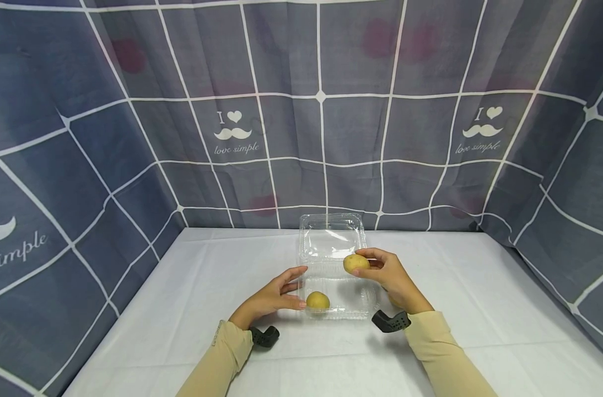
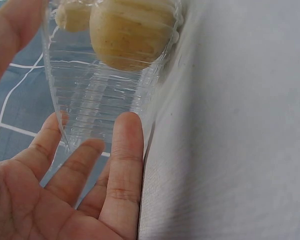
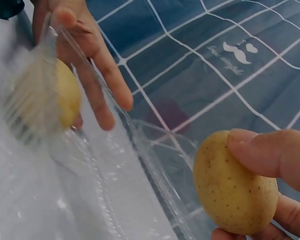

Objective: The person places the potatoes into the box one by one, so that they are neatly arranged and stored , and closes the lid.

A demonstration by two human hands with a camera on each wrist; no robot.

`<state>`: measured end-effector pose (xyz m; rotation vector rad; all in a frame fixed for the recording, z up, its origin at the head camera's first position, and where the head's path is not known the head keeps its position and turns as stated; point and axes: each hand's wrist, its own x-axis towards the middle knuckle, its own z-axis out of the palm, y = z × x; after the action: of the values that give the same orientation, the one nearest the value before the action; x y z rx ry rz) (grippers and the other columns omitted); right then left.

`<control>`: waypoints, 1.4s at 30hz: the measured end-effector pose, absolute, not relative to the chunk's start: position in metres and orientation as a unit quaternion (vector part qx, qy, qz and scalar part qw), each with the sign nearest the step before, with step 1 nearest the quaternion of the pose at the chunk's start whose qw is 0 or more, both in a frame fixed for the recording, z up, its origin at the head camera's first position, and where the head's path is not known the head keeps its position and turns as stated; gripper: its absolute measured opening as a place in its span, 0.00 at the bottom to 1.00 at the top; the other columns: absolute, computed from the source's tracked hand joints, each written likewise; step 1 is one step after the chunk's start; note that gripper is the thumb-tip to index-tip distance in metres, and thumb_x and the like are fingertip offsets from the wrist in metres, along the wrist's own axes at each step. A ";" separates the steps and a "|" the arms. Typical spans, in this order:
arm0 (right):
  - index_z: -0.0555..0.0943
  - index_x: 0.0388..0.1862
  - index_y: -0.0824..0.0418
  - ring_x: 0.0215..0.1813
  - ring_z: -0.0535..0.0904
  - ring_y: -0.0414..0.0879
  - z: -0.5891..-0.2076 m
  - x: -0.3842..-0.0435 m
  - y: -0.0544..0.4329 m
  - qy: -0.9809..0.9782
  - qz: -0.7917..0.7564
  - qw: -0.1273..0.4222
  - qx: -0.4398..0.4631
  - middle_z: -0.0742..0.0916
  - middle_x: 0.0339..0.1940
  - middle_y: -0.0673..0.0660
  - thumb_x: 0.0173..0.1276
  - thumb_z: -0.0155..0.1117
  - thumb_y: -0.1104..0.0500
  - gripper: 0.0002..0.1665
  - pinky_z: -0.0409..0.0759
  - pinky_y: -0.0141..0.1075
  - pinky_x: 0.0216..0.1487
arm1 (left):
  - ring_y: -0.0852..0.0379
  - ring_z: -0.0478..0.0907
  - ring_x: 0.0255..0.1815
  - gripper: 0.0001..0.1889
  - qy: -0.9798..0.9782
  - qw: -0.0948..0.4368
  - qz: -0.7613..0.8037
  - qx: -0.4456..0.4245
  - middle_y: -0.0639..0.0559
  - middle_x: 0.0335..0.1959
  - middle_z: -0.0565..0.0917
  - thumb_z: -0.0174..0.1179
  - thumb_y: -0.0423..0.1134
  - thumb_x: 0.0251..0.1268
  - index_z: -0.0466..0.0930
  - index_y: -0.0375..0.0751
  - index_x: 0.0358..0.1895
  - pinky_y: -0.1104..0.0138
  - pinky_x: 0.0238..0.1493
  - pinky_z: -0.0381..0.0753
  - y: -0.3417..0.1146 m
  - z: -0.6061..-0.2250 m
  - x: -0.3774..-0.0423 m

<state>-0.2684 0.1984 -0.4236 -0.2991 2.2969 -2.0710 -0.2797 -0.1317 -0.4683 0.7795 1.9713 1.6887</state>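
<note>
A clear plastic clamshell box lies on the table with its lid raised at the back. Inside, near the front left corner, sits a potato, also seen through the ribbed wall in the left wrist view. My left hand is at the box's left side, fingers extended along the wall and thumb near the front corner. Over the right part of the box, my right hand pinches a second potato between thumb and fingers. Speckled skin shows on that potato in the right wrist view.
A white cloth covers the table. Behind it and on both sides hangs a dark checked curtain. Black wrist mounts sit below each hand. A yellowish rounded thing shows partly under the right wrist.
</note>
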 end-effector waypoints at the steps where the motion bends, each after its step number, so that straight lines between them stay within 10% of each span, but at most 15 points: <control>1: 0.78 0.68 0.78 0.48 0.87 0.40 -0.424 -0.268 0.197 0.742 -0.664 0.016 -0.091 0.90 0.55 0.58 0.65 0.78 0.70 0.34 0.85 0.29 0.52 | 0.29 0.56 0.85 0.50 0.711 0.215 0.609 0.280 0.33 0.88 0.53 0.74 0.34 0.70 0.51 0.34 0.87 0.47 0.79 0.71 -0.132 -0.468 -0.280; 42: 0.81 0.64 0.78 0.48 0.86 0.44 -0.434 -0.270 0.164 0.769 -0.626 -0.002 -0.128 0.89 0.58 0.68 0.63 0.79 0.69 0.32 0.85 0.28 0.50 | 0.30 0.56 0.85 0.51 0.715 0.225 0.605 0.269 0.35 0.88 0.52 0.74 0.32 0.69 0.50 0.35 0.88 0.50 0.77 0.74 -0.131 -0.470 -0.281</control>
<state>-0.2699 0.1642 -0.4341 -0.4030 2.4193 -1.9689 -0.2812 -0.1306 -0.4696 0.7420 1.9723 1.6683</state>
